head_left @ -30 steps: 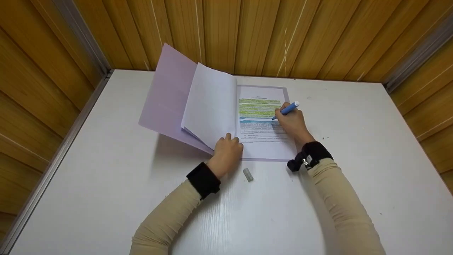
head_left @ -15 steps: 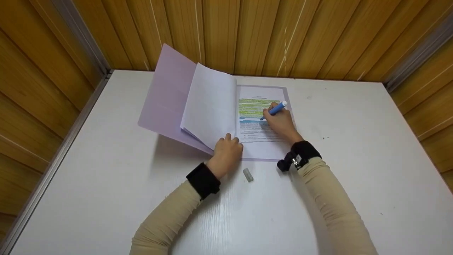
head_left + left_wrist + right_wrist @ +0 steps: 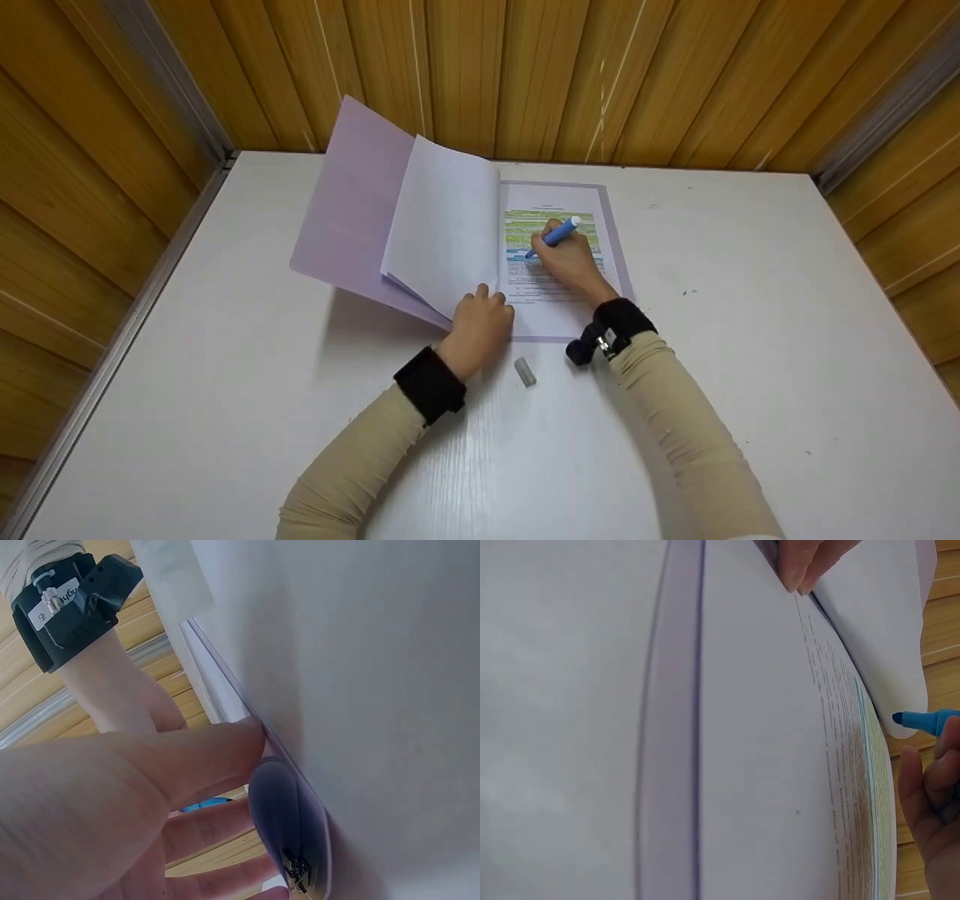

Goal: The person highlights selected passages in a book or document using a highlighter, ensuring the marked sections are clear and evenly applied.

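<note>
Two hands: both worked on one open booklet on the white desk (image 3: pixel 225 390).
Lilac cover (image 3: pixel 341 210): stood raised to the far left of the left hand, tilted up off the desk.
Turned pages (image 3: pixel 442 225): lifted in a loose fan just left of and beyond the left hand, their blank backs showing.
Left hand (image 3: pixel 480 322): rested at the near edge of the booklet by its spine; fingers curled loosely with the tips pressing the turned pages back; in the left wrist view one fingertip touched the page edge. Whether it pinched anything, I could not tell.
Grey cap (image 3: pixel 525 372): lay on the desk just near-side and right of the left hand, touching neither hand.
Printed page (image 3: pixel 555 315): lay flat under the right hand, with green highlighted lines beyond the knuckles and a blue band at the marker tip.
Blue highlighter (image 3: pixel 553 237): pinched in the right hand, slanted, its tip down on the printed page to that hand's left, white end up.
Right hand (image 3: pixel 566 259): fingers curled tight round the blue highlighter, heel resting on the printed page.
</note>
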